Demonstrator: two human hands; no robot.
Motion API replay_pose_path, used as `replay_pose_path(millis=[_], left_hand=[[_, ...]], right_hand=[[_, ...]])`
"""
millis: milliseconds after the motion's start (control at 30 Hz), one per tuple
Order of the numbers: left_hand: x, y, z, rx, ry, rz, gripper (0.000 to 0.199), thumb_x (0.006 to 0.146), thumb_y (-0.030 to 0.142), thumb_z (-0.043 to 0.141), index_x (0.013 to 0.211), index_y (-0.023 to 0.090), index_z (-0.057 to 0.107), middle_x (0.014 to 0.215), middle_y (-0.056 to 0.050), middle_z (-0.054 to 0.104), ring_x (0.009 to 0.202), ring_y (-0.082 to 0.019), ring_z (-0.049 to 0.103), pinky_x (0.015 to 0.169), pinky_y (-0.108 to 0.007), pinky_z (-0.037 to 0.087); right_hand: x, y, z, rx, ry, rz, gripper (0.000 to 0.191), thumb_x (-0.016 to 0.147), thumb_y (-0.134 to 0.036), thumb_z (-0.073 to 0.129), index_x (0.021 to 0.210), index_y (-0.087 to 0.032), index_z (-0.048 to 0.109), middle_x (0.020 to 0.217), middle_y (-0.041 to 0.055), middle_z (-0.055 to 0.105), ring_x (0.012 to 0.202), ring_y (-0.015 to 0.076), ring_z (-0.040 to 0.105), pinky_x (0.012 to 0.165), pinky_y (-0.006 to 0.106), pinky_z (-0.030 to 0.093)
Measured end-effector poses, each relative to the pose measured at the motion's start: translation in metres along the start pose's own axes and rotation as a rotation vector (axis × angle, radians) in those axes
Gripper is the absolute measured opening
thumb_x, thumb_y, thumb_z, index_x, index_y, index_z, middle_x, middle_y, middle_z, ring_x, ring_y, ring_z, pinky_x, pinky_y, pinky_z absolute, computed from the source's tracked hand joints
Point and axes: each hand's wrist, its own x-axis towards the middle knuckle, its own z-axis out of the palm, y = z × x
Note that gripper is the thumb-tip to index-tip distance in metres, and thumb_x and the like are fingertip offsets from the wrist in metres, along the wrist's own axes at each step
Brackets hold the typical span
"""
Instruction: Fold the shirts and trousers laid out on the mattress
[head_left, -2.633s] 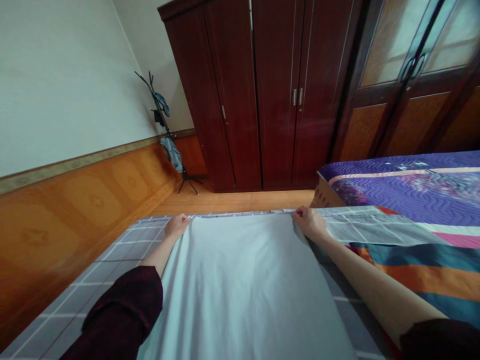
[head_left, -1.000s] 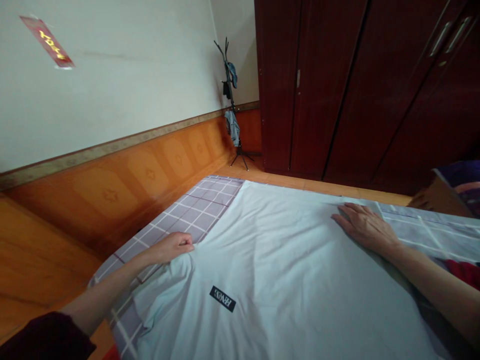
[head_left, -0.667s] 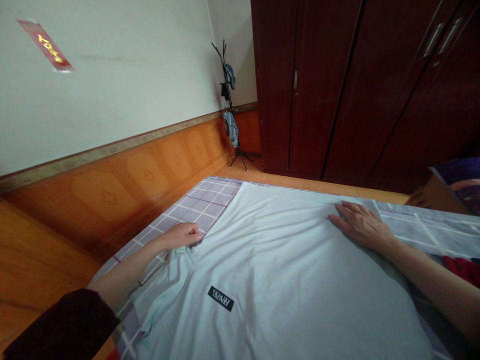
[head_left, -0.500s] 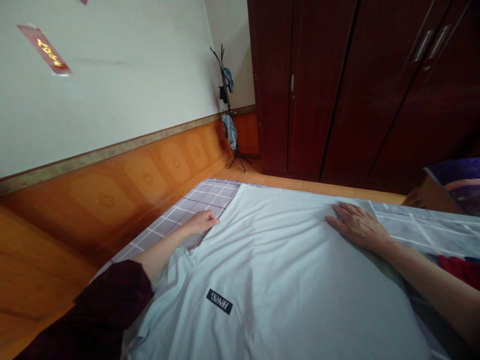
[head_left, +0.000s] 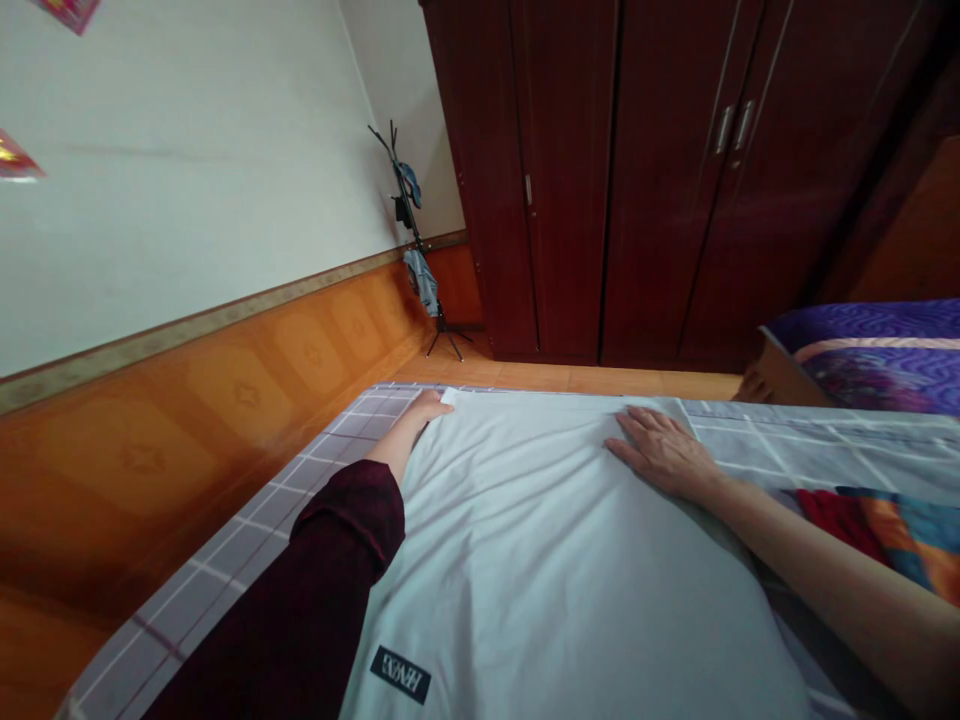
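Note:
A pale mint shirt (head_left: 540, 520) lies spread over a bed with a grey checked sheet (head_left: 217, 560), a dark label with white letters near its lower left. At the shirt's far left corner, my left hand (head_left: 429, 405) is closed on the edge of the cloth, thumb on top. My right hand (head_left: 664, 450) rests flat near the far right corner, palm down with the fingers spread. Wrinkles run across the cloth between the two hands.
Folded red and multicoloured cloth (head_left: 885, 530) lies on the bed at the right. Beyond the bed stand a dark red wardrobe (head_left: 660, 200) and a coat rack (head_left: 412, 215). A purple-covered piece of furniture (head_left: 892, 350) is at the far right.
My left hand has moved forward along the shirt's left edge to its far corner and taken hold there. My right hand stays flat on the cloth. The view has turned to the right.

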Motion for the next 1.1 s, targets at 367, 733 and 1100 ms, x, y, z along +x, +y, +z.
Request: replay_pose_path(millis=[367, 733, 1100], left_hand=[[0.012, 0.025, 0.006, 0.303, 0.215, -0.046, 0.035, 0.090, 0.034, 0.056, 0.120, 0.016, 0.053, 0.120, -0.009, 0.055, 0.104, -0.023, 0.057, 0.087, -0.045, 0.049], [-0.034, 0.045, 0.031, 0.481, 0.011, 0.279, 0.053, 0.093, 0.043, 0.034, 0.141, 0.020, 0.035, 0.151, -0.011, 0.030, 0.139, -0.029, 0.023, 0.111, -0.048, 0.017], [-0.138, 0.091, 0.106, 0.471, -0.248, 0.688, 0.065, 0.090, 0.062, 0.029, 0.147, 0.033, 0.017, 0.156, 0.000, 0.010, 0.143, -0.024, 0.005, 0.115, -0.048, 0.003]], right_hand=[[0.003, 0.004, 0.001, 0.060, 0.001, 0.026, 0.061, 0.092, -0.054, 0.026, 0.125, -0.010, 0.054, 0.135, 0.0190, 0.047, 0.126, 0.0319, 0.041, 0.100, 0.044, 0.034], [0.000, -0.009, -0.007, 0.114, -0.052, -0.043, 0.061, 0.091, -0.057, 0.027, 0.132, -0.017, 0.048, 0.140, 0.0147, 0.044, 0.129, 0.0324, 0.037, 0.103, 0.047, 0.030], [-0.011, -0.075, -0.017, 0.175, -0.004, -0.184, 0.057, 0.093, -0.052, 0.032, 0.135, -0.016, 0.045, 0.141, 0.0154, 0.042, 0.128, 0.0351, 0.037, 0.103, 0.048, 0.030]])
